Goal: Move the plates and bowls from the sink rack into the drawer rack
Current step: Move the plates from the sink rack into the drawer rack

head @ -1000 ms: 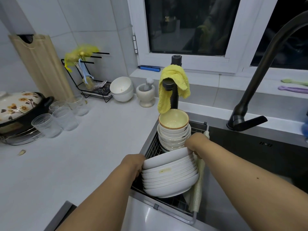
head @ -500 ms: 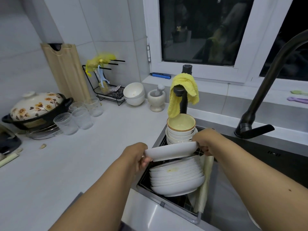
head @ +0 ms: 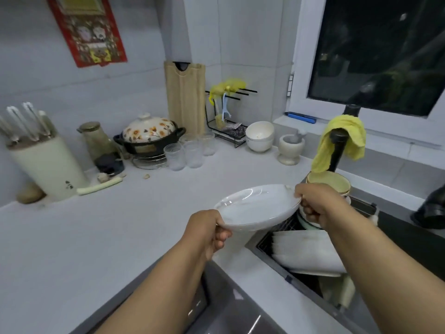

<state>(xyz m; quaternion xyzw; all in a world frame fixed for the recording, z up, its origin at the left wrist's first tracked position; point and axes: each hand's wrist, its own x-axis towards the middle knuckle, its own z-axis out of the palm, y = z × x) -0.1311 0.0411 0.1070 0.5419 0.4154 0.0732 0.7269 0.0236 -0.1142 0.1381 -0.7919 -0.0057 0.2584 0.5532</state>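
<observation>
A white shallow plate [head: 257, 207] hangs in the air above the counter's edge, left of the sink. My left hand [head: 209, 231] grips its near left rim and my right hand [head: 317, 206] grips its far right rim. Below and to the right, a stack of white plates [head: 305, 251] stays in the sink rack [head: 267, 239], partly hidden by my right forearm. Behind them stands a stack of bowls [head: 330, 184] with a yellowish one on top. A dark grey drawer front [head: 216, 302] shows at the bottom; its inside is hidden.
On the white counter [head: 96, 237] stand several glasses [head: 187, 150], a flowered pot [head: 149, 136], a knife block [head: 45, 160], two white bowls [head: 260, 136] and a mortar [head: 290, 147]. A yellow cloth [head: 339, 141] hangs on a black tap. A cutting board [head: 185, 97] leans on the wall.
Both hands have lifted the top plate off the stack and carried it left, away from the sink rack. My view has swung left and up.
</observation>
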